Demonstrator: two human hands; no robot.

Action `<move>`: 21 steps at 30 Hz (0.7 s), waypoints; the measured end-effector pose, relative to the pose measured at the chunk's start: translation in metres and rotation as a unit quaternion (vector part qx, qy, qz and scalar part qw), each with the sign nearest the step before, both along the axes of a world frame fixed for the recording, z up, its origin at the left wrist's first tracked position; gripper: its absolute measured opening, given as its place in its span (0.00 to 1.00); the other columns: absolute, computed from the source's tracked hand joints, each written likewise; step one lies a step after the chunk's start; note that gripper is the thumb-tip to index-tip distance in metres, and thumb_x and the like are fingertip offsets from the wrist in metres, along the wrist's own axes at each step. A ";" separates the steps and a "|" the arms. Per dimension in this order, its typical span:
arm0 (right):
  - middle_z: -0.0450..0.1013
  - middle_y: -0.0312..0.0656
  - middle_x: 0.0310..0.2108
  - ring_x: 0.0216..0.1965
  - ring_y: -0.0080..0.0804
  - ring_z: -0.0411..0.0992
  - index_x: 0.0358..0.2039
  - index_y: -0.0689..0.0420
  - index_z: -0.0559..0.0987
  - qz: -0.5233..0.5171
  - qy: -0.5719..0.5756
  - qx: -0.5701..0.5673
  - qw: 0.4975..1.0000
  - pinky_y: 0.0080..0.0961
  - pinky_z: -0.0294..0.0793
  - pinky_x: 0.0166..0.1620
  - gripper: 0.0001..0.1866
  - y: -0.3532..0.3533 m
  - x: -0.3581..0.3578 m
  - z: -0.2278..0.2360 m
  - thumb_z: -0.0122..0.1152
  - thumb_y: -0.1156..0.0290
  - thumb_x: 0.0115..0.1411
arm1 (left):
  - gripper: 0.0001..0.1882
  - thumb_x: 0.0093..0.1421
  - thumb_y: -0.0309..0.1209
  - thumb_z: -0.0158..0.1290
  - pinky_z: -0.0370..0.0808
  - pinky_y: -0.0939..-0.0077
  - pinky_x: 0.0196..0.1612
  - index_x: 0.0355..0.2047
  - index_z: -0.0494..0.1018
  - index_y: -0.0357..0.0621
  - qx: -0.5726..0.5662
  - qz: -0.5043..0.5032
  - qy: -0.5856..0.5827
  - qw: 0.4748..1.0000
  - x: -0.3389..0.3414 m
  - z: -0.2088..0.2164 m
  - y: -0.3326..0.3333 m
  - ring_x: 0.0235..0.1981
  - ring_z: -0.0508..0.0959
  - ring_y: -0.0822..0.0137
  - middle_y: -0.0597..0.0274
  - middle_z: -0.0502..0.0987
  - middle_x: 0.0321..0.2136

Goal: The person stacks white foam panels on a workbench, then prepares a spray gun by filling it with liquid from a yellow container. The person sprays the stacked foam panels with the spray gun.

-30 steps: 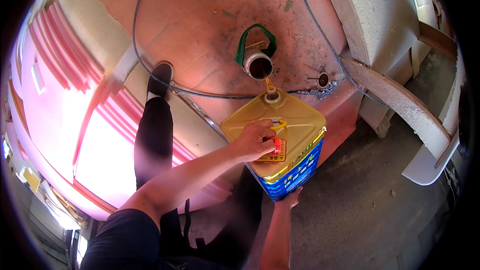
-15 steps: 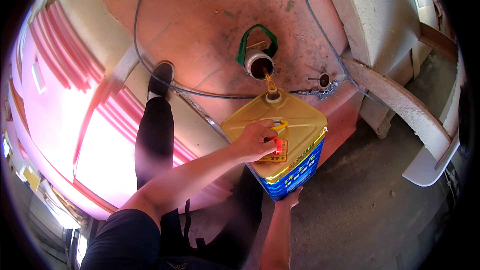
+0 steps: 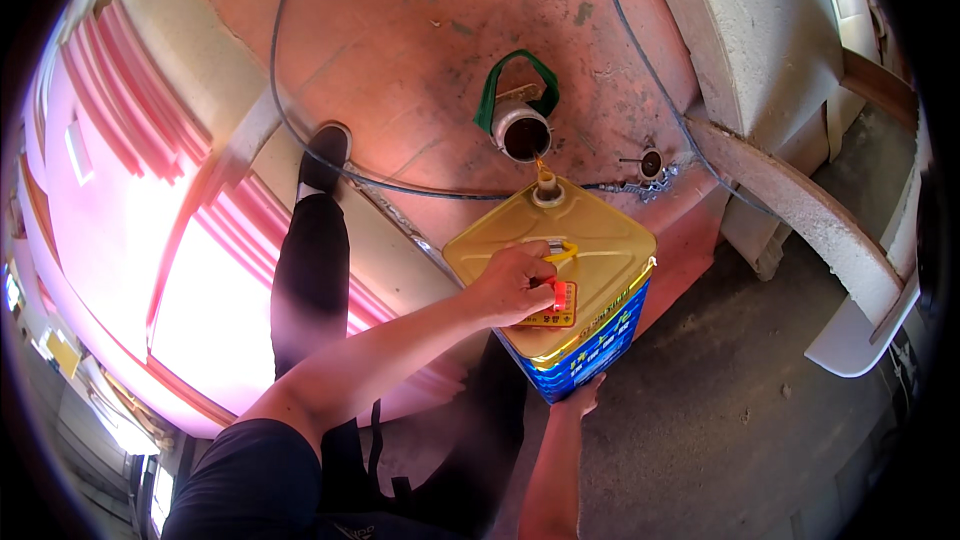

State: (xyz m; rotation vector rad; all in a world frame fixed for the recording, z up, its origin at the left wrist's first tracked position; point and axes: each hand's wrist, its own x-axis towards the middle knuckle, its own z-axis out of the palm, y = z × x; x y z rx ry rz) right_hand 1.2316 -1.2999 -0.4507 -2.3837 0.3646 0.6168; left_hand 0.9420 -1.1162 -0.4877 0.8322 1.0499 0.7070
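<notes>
A square metal can [image 3: 480,240] with a gold top and blue printed sides is tipped away from me. Amber liquid [image 3: 542,164] runs in a thin stream from its short spout [image 3: 547,190] toward a round filler neck [image 3: 523,133], whose rim stands just beyond. My left hand [image 3: 512,285] is closed around the handle on the can's top. A yellow loop shows past its fingers, and a red cap [image 3: 560,295] pokes out beside them. My right hand [image 3: 580,398] grips the can's lower end from beneath, its fingers partly hidden.
A green strap [image 3: 547,80] loops behind the filler neck on the reddish surface [image 3: 400,60]. A smaller round opening [image 3: 650,163] with a chain lies to the right. Dark cables [image 3: 285,60] cross the surface. Beams [image 3: 800,215] stand right; my shoe [image 3: 325,158] rests left.
The amber stream has grown thinner and shorter. The can and both hands stay almost in the same place.
</notes>
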 end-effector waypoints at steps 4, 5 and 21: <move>0.70 0.51 0.57 0.52 0.47 0.74 0.57 0.68 0.71 -0.002 0.000 -0.007 1.000 0.43 0.75 0.53 0.35 0.002 -0.001 0.000 0.50 0.46 0.67 | 0.12 0.48 0.37 0.55 0.64 0.62 0.40 0.19 0.73 0.40 0.006 -0.007 0.005 1.000 -0.001 0.000 0.001 0.29 0.71 0.55 0.55 0.66 0.23; 0.70 0.50 0.57 0.52 0.47 0.74 0.57 0.68 0.71 -0.004 0.000 -0.006 1.000 0.43 0.75 0.53 0.35 0.003 -0.001 0.000 0.50 0.46 0.67 | 0.12 0.48 0.37 0.55 0.64 0.62 0.40 0.19 0.73 0.40 0.011 -0.007 0.006 1.000 -0.002 0.002 0.002 0.29 0.71 0.55 0.55 0.66 0.23; 0.71 0.50 0.56 0.51 0.45 0.74 0.58 0.68 0.70 0.002 0.013 0.024 1.000 0.42 0.75 0.53 0.36 -0.012 0.007 -0.011 0.49 0.45 0.67 | 0.11 0.49 0.35 0.54 0.65 0.61 0.41 0.20 0.73 0.39 0.009 -0.004 0.001 1.000 0.001 0.003 -0.001 0.30 0.71 0.54 0.53 0.67 0.25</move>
